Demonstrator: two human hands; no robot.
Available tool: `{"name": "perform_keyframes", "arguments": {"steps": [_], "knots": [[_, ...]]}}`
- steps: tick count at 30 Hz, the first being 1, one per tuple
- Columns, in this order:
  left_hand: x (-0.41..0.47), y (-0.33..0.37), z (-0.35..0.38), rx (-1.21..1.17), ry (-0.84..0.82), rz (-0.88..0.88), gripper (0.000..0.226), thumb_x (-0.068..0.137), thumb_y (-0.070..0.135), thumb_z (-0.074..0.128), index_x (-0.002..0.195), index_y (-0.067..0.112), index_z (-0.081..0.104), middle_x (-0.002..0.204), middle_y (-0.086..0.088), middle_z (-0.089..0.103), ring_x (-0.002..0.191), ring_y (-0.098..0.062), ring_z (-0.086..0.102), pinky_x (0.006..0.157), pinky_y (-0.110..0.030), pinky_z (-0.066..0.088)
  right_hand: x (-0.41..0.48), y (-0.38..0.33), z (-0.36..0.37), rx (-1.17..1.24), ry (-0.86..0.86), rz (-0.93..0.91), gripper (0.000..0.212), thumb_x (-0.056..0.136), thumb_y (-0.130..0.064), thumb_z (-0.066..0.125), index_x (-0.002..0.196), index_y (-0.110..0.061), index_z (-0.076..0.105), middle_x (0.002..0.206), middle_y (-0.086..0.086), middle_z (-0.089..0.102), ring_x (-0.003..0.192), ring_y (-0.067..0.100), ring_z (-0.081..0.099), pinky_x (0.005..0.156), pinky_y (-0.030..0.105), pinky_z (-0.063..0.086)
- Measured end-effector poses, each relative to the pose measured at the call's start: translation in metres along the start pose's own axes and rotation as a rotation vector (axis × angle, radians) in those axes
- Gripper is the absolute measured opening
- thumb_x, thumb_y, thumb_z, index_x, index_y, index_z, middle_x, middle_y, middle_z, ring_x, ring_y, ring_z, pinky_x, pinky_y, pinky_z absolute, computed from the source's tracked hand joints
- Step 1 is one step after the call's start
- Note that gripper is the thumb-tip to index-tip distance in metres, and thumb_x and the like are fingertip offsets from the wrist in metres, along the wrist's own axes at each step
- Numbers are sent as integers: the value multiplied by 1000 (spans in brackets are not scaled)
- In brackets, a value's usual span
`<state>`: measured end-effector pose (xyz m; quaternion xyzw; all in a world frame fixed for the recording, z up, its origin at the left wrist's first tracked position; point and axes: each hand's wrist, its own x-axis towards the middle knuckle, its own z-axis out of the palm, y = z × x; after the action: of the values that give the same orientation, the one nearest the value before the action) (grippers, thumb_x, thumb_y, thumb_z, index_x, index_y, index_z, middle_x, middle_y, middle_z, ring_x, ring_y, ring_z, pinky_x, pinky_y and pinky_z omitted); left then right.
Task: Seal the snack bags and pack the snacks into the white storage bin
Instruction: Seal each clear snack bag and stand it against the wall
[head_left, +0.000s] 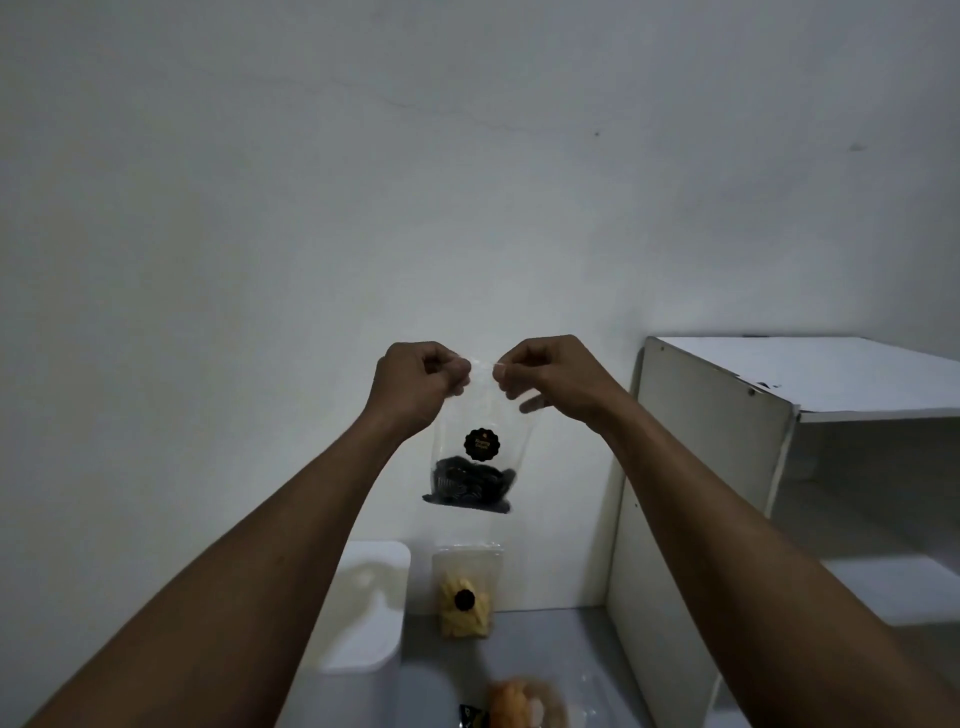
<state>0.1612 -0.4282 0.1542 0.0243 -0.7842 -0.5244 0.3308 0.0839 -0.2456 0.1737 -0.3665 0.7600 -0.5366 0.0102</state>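
Observation:
I hold a clear snack bag up in the air in front of the wall; it has a round black label and dark snacks at its bottom. My left hand pinches its top edge on the left, and my right hand pinches the same edge on the right. Below on the floor, a clear bag of yellow snacks stands upright against the wall. The white storage bin sits to its left, partly hidden by my left forearm.
A white open shelf unit stands at the right against the wall. At the bottom edge lies another bag with orange snacks on the grey floor. A small dark packet lies beside it.

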Motion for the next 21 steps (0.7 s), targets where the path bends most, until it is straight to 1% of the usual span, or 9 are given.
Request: {"name": "perform_keyframes", "arguments": {"steps": [2,4,7,10,12,14,16,18,21], "knots": [[-2,0,4,23,-11,14,9,88,14,71,82,7,72,78,-8,76,78,-26,74,85,-41,60,1,-1,1,-31,9,-19,11,89,-11,70,86,-1,73,76,7,71,71,12,67,68,28,59],[-3,1,7,-31,-39,8,9,90,13,70,81,9,71,80,-9,75,77,-25,73,84,-41,60,3,-2,-1,-61,39,-38,10,88,-7,69,83,1,72,72,7,69,65,13,63,66,26,57],[-2,4,8,-108,-126,-45,8,93,14,67,91,7,70,88,-8,75,79,-17,69,81,-38,57,5,-1,-4,-69,58,-55,10,88,-7,71,80,0,71,69,8,68,59,14,62,61,26,55],[3,1,5,-49,-123,-31,11,91,14,68,92,5,73,86,-6,77,82,-18,71,83,-36,58,3,4,-4,16,28,-45,11,87,-9,75,84,1,74,75,14,71,66,18,66,68,31,60],[5,-2,4,-26,-74,-23,9,89,16,71,88,7,74,81,-6,77,81,-18,73,83,-34,59,-1,7,-6,81,-17,-8,16,89,-10,73,93,5,74,83,18,73,69,16,69,71,30,61],[6,-7,2,3,-54,-49,10,88,19,73,87,9,75,80,-3,78,74,-13,73,78,-32,58,-5,10,-9,101,-75,43,21,92,-10,69,100,9,71,91,22,75,70,16,71,72,28,61],[6,-12,4,25,-80,-105,11,86,22,74,87,12,76,81,-1,78,71,-10,71,74,-31,54,-6,13,-9,89,-92,65,21,93,-6,68,100,13,70,92,25,74,69,19,70,74,30,62],[5,-13,9,36,-25,-158,14,82,28,78,85,15,76,82,1,77,75,-11,72,77,-31,53,-6,14,-8,78,-79,57,19,93,-4,67,97,15,69,89,26,74,66,21,68,76,33,62],[3,-8,17,234,205,-203,34,73,44,82,86,15,71,88,4,71,85,-14,66,80,-29,52,-4,17,-4,45,-36,26,17,93,-6,66,93,10,71,86,22,75,73,24,71,82,39,62]]}}
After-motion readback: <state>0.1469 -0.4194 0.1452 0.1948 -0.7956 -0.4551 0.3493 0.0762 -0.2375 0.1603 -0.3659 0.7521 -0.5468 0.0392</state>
